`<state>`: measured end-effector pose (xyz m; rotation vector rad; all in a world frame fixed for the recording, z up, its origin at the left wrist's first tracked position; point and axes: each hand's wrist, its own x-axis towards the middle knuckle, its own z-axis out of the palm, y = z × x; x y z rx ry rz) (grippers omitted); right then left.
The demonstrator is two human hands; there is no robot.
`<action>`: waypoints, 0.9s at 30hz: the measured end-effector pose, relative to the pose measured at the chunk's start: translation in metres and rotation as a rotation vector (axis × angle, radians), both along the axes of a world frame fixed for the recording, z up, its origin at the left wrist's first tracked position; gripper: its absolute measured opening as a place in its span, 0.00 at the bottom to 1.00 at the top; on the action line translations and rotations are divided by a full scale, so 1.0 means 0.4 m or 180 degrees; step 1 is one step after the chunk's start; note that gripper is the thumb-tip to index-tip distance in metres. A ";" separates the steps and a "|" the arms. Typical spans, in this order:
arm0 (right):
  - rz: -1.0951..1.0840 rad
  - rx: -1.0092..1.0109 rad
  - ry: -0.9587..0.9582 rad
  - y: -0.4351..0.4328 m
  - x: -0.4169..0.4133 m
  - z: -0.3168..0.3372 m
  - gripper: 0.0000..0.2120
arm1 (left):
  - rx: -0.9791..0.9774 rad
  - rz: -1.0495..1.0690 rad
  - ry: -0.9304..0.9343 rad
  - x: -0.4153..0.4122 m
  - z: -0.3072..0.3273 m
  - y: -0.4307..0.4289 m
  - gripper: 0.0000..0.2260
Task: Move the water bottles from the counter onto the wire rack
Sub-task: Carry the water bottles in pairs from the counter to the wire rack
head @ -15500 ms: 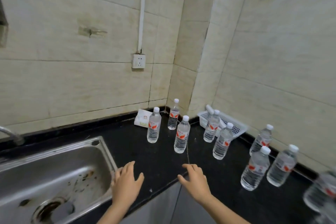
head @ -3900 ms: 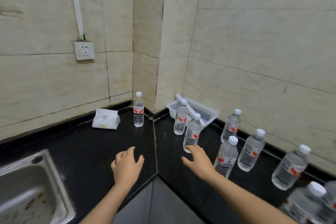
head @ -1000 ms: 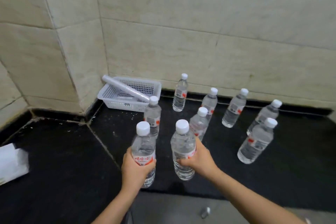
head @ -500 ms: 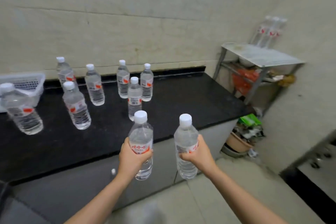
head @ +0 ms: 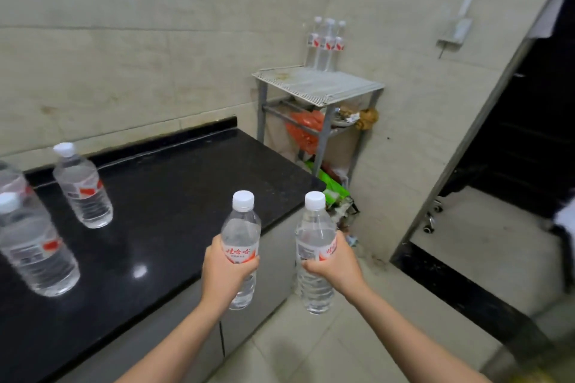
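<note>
Head view, change: since half a second ago the view has swung right, so the wire rack (head: 317, 84) sits near centre.
Left hand (head: 225, 274): wrapped round the left bottle (head: 241, 233), upright, short of the rack.
Right hand (head: 337, 264): wrapped round the right bottle (head: 314, 236), upright, apart from the left one.
Rack top: three bottles (head: 325, 43) stand at its back corner.
Counter (head: 174, 196): left of the rack; the counter bottles (head: 82, 186) stand well apart from the rack.

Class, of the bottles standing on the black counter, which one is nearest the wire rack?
The upright bottle rightmost on the counter, set further back; the other counter bottles stand further left, farther from the wire rack.
</note>
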<state>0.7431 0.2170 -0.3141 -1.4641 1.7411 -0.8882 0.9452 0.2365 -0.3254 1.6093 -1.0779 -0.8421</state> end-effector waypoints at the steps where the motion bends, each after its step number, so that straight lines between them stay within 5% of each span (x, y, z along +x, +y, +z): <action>1: -0.0047 0.0012 0.0026 -0.033 -0.026 0.005 0.26 | 0.0008 -0.0043 -0.0006 -0.024 -0.005 -0.044 0.20; 18: -0.1331 0.0357 0.0320 -0.424 -0.543 0.071 0.27 | -0.0044 -0.1158 -0.0375 -0.522 0.007 -0.620 0.22; 27: -0.1047 -0.0196 0.0188 -0.774 -0.839 0.110 0.27 | -0.0650 -0.1138 -0.0018 -0.767 0.147 -0.929 0.24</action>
